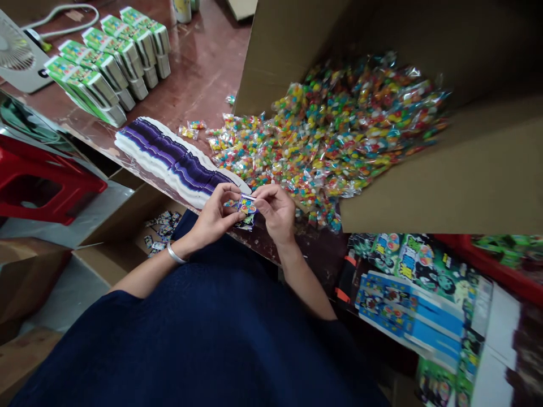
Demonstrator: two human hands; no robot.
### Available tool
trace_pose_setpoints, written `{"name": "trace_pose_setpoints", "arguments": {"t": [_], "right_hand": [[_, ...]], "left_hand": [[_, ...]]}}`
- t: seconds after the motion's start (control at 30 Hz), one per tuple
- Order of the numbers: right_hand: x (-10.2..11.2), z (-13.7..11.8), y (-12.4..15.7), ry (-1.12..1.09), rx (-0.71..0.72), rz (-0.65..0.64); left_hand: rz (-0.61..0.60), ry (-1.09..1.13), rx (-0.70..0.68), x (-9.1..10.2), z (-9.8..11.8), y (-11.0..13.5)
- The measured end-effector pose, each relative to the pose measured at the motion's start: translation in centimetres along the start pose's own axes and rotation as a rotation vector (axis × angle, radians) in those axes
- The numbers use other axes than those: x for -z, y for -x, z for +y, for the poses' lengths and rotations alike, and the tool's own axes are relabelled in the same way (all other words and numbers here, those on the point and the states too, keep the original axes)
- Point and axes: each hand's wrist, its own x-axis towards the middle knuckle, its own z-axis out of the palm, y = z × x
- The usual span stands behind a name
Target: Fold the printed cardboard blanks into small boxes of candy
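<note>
My left hand (pixel 214 216) and my right hand (pixel 275 210) meet at the table's near edge, both pinched on one small printed card packet (pixel 245 207) with colourful candy on it. A silver bangle sits on my left wrist. Just beyond my hands lies a fanned stack of purple and white flat cards (pixel 169 158). To the right of that stack, a big pile of small clear candy bags (pixel 331 130) spills out of a tipped cardboard box (pixel 466 169) onto the table.
Rows of green and white folded boxes (pixel 106 62) stand at the back left beside a small white fan (pixel 17 56). A red stool (pixel 46 181) and an open carton with finished packets (pixel 161 229) sit low left. Printed sheets (pixel 416 294) lie low right.
</note>
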Motion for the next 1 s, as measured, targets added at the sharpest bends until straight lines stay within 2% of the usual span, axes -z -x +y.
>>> {"name": "trace_pose_setpoints", "arguments": {"t": [0.1, 0.2, 0.37, 0.6, 0.7, 0.8, 0.87, 0.93, 1.0], "right_hand": [[0.4, -0.5, -0.6, 0.046, -0.129, -0.025], [1.1, -0.6, -1.2, 0.062, -0.202, -0.045], [1.9, -0.1, -1.8, 0.097, -0.189, -0.076], [1.2, -0.1, -0.2, 0.118, -0.089, -0.104], [1.2, 0.1, 0.7, 0.115, -0.095, -0.149], [2.0, 1.3, 1.0, 0.136, -0.168, -0.227], [2.8, 2.8, 0.8, 0.193, -0.247, -0.175], [3.4, 4.6, 0.3, 0.318, -0.266, -0.106], [3.6, 6.1, -0.4, 0.469, -0.222, -0.103]], "left_hand": [[0.041, -0.142, -0.092, 0.2, 0.1, 0.2], [0.013, -0.232, -0.115, 0.5, 0.2, 0.3], [-0.079, -0.222, -0.067, 0.9, 0.6, 0.6], [-0.004, -0.157, -0.061, 0.7, 0.4, 0.5], [-0.029, -0.187, -0.046, 1.4, 0.6, 0.8], [-0.13, -0.425, -0.039, 4.6, 1.6, 2.4], [-0.12, -0.712, -0.089, 8.1, 2.3, 4.1], [-0.108, -0.961, -0.122, 11.4, 2.6, 5.5], [-0.064, -1.131, -0.157, 13.3, 2.5, 6.1]]}}
